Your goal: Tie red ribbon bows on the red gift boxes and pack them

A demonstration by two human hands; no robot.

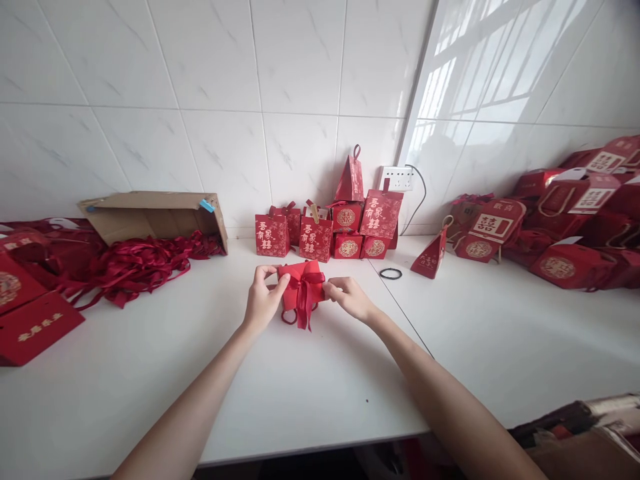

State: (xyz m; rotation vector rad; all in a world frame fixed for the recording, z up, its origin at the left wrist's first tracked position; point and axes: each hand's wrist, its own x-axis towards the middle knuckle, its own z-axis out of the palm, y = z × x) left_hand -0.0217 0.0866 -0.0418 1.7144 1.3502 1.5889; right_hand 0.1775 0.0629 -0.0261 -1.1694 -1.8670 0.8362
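A small red gift box with a dark red ribbon bow on its front is between my two hands. The ribbon's tails hang down over the front, and a cord loop shows below the box. My left hand grips the box's left side, thumb on the front face. At the right side, the fingers of my right hand are pinched together by the end of the bow; whether they hold ribbon or box edge is partly hidden. Behind the hands stand several red printed gift boxes.
A cardboard box lies on its side at the left, red ribbons spilling out. Red boxes lie at the far left, and more are piled at the right. A black ring and a power strip are behind.
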